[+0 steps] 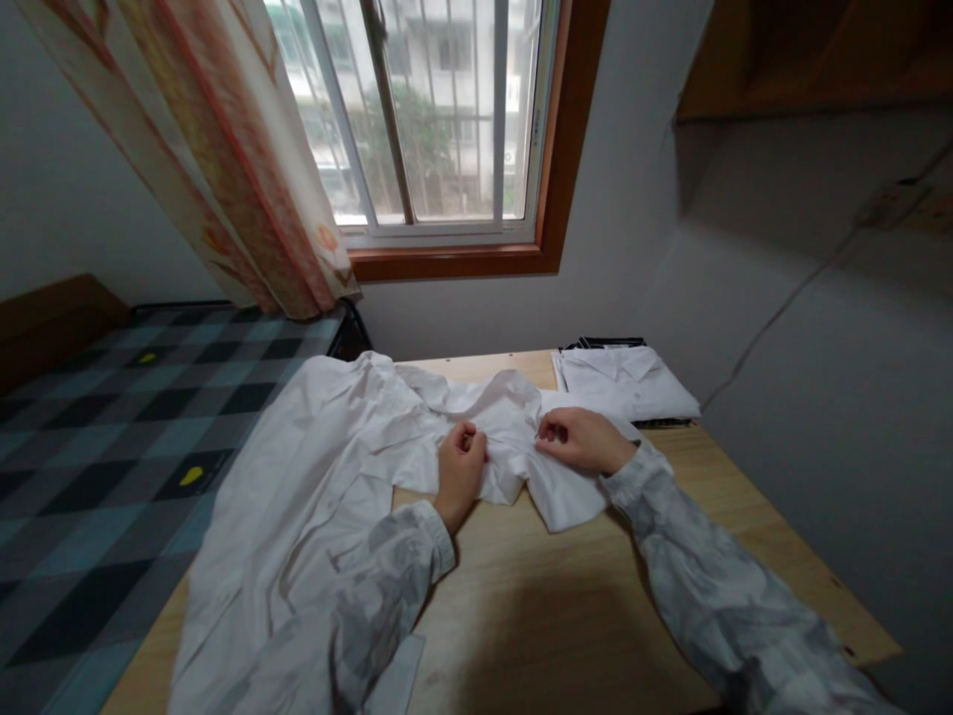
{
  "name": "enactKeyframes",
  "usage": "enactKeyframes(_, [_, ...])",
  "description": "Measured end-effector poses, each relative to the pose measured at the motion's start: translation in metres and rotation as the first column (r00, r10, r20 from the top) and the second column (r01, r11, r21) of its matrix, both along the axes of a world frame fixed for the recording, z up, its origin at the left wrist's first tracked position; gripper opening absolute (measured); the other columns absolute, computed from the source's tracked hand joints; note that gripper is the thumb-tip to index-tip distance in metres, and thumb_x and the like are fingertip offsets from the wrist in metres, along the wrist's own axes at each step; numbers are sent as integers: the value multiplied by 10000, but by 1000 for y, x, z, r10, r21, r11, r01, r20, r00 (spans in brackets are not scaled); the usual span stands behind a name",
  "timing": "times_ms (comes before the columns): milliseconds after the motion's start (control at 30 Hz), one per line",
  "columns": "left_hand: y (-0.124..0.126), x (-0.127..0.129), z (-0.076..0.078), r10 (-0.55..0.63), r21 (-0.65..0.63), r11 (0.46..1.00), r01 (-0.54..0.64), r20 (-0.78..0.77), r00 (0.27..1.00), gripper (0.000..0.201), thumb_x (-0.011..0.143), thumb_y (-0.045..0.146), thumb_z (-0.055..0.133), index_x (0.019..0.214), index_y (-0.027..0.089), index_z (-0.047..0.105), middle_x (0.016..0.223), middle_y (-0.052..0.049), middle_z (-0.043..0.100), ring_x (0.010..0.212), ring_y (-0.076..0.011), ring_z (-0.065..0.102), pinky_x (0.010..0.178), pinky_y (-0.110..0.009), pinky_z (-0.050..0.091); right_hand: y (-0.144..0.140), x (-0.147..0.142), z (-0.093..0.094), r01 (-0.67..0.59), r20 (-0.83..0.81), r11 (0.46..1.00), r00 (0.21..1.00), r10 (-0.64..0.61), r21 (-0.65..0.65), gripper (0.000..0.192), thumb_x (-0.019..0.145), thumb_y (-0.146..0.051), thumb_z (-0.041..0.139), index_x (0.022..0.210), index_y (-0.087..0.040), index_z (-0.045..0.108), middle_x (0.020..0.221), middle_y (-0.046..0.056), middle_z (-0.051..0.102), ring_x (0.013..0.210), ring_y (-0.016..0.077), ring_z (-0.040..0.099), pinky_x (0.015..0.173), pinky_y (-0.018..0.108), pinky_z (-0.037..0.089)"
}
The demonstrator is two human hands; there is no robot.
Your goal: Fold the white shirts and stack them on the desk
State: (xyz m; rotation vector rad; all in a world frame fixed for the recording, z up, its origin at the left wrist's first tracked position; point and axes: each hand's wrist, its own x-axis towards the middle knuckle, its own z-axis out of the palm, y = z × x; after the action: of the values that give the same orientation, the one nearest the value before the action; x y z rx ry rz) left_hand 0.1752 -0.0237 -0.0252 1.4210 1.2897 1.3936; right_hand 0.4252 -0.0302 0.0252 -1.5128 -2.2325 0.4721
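White shirt (313, 467) spread on table (536, 596); collar area pinched by left hand (460, 467) and right hand (577, 439), both grips clamped on cloth. Fabric judged light, limp, crease-prone; best held at hems beside grips.

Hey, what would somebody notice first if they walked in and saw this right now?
Most striking is the white shirt spread across the wooden table and hanging off its left edge. Both hands pinch the cloth near the collar: the left hand and the right hand, close together. Behind them, at the table's far right, lies a folded white shirt, under the barred window with its patterned curtain.
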Motion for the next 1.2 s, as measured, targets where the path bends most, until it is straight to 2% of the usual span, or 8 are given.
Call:
enactKeyframes(300, [-1, 1, 2, -4, 4, 1000, 4, -14, 1000, 122, 805, 332, 603, 752, 226, 574, 569, 55, 561, 564, -154, 533, 589, -263, 409, 12, 6, -19, -20, -31, 999, 999, 19, -36, 122, 938, -311, 724, 931, -224, 809, 906, 37, 797, 789, 192, 674, 724, 293, 403])
enactKeyframes(667, [0, -1, -2, -7, 9, 1000, 7, -5, 1000, 116, 818, 331, 610, 773, 230, 575, 581, 60, 544, 569, -154, 521, 591, -262, 398, 2, -4, -15, -11, 10, 999, 1000, 11, 50, 99, 887, -263, 696, 912, -232, 787, 919, 45, 786, 812, 204, 661, 734, 303, 388])
enactKeyframes(800, [2, -1, -2, 2, -10, 1000, -1, 59, 998, 113, 841, 335, 618, 813, 227, 599, 599, 60, 529, 572, -150, 498, 576, -255, 383, 9, 4, -20, -100, -207, 994, 974, 87, -51, 137, 914, -315, 675, 925, -205, 757, 869, 33, 736, 760, 184, 605, 727, 297, 401])
enactKeyframes(900, [1, 0, 2, 55, -31, 998, -53, 62, 997, 137, 847, 331, 664, 923, 221, 634, 659, 60, 529, 594, -149, 497, 582, -252, 386, 14, 7, -23, -192, -449, 973, 886, 115, -129, 224, 943, -411, 667, 914, -191, 699, 852, 17, 673, 784, 183, 571, 740, 299, 420])
enactKeyframes(1000, [-9, 4, 11, 138, 106, 985, -136, -13, 990, 188, 845, 304, 722, 992, 224, 634, 761, 42, 556, 653, -151, 505, 644, -262, 415, 15, -2, -24, -236, -579, 955, 810, 94, -177, 279, 943, -466, 674, 878, -198, 637, 837, -2, 612, 801, 179, 536, 757, 301, 421])
enactKeyframes(1033, [-13, 5, 15, 137, 175, 977, -126, -56, 989, 176, 858, 303, 730, 989, 225, 640, 789, 30, 569, 683, -157, 518, 672, -270, 425, 14, -6, -24, -233, -596, 956, 799, 81, -181, 285, 940, -472, 676, 871, -201, 626, 835, -4, 599, 804, 178, 526, 762, 303, 419])
enactKeyframes(1100, [-22, 9, 21, 61, 262, 965, -12, -178, 982, 128, 895, 318, 733, 958, 228, 668, 807, 8, 600, 731, -174, 548, 714, -287, 435, 12, -17, -23, -208, -620, 962, 783, 54, -179, 290, 934, -479, 675, 863, -203, 619, 840, -3, 587, 812, 179, 514, 771, 306, 416])
enactKeyframes(1200, [-29, 13, 24, -108, 220, 957, 188, -331, 937, 131, 932, 355, 735, 900, 229, 718, 798, -14, 661, 755, -192, 594, 745, -308, 446, 7, -32, -22, -191, -669, 956, 744, -8, -224, 321, 925, -522, 682, 871, -213, 612, 810, -9, 551, 771, 174, 479, 711, 296, 393])
